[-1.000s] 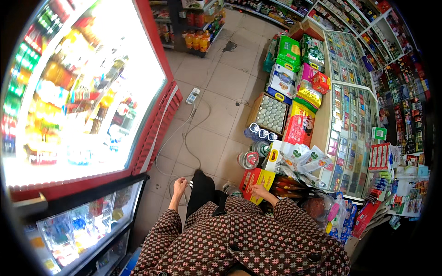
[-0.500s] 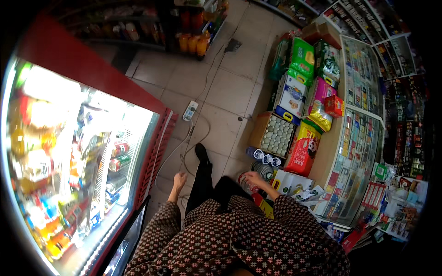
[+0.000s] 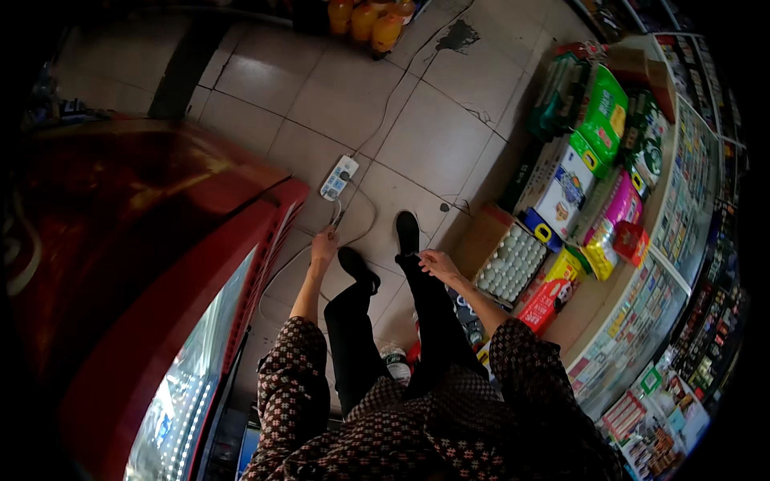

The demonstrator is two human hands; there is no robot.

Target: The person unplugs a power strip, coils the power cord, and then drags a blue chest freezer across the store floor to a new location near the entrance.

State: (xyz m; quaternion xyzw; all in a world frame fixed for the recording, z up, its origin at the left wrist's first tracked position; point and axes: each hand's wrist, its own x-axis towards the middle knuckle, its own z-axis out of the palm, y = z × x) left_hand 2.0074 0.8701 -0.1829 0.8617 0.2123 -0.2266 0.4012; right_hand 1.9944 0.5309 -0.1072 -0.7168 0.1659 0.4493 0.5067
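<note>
Holds left grip [image 3: 323, 243] near a white power strip [image 3: 338, 177] lying on the tiled floor [image 3: 417, 136], right grip [image 3: 436, 263] near boxed eggs [image 3: 510, 264]. Cannot tell, for either, whether spread, pressed together or pinching anything.

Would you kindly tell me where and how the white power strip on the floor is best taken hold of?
Probably by its two long edges, pinching across the narrow middle from above: the power strip lies flat on the floor tiles, and cords run off near both ends.
</note>
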